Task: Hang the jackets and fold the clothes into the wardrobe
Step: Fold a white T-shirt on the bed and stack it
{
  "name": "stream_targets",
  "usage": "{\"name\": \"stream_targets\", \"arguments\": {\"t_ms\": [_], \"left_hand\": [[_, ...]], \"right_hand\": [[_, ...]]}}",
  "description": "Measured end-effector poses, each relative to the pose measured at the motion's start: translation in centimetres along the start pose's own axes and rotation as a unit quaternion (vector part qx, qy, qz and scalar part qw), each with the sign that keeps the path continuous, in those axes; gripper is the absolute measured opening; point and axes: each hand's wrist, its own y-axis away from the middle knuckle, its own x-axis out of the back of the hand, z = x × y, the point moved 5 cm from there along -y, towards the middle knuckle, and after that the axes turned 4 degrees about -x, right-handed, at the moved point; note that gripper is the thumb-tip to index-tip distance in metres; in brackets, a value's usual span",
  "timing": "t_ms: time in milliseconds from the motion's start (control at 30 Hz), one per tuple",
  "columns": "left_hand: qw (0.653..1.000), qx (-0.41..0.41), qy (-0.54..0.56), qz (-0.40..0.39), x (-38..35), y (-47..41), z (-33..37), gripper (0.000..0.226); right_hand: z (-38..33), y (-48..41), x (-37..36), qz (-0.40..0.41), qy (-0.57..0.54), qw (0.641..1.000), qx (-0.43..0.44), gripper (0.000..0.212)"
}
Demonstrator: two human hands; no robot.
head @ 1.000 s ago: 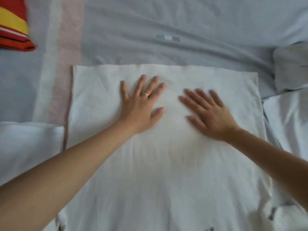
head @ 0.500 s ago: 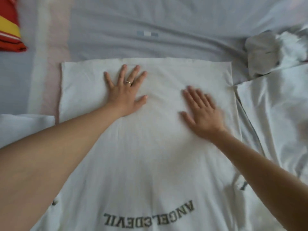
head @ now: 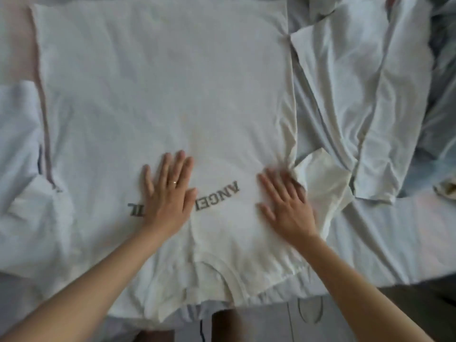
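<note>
A white T-shirt [head: 160,82] lies spread flat on the bed, collar toward me, with grey upside-down lettering across its chest. My left hand [head: 169,196] rests flat on the lettering, fingers apart, a ring on one finger. My right hand [head: 286,206] presses flat on the shirt's right side near the short sleeve [head: 325,183], which sticks out to the right. Neither hand grips anything.
Another pale garment [head: 357,95] lies crumpled to the right of the shirt. A white folded cloth [head: 17,144] lies at the left. The light blue bed sheet [head: 394,243] ends at the bed's near edge, with the floor [head: 308,322] below.
Both hands slid down the shirt toward me, from near its hem to the chest lettering. The view tilted down, so the collar and bed edge now show.
</note>
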Motion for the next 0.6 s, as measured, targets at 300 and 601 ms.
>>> {"name": "stream_targets", "arguments": {"t_ms": [300, 601], "left_hand": [[0.984, -0.087, 0.128, -0.093, -1.4, 12.1, 8.2, 0.057], [0.899, -0.092, 0.335, -0.268, 1.5, 8.6, 13.4, 0.025]], "right_hand": [[10.5, 6.1, 4.1, 0.108, -0.243, 0.916, -0.299, 0.071], [13.6, 3.1, 4.0, 0.018, -0.496, 0.781, -0.378, 0.033]]}}
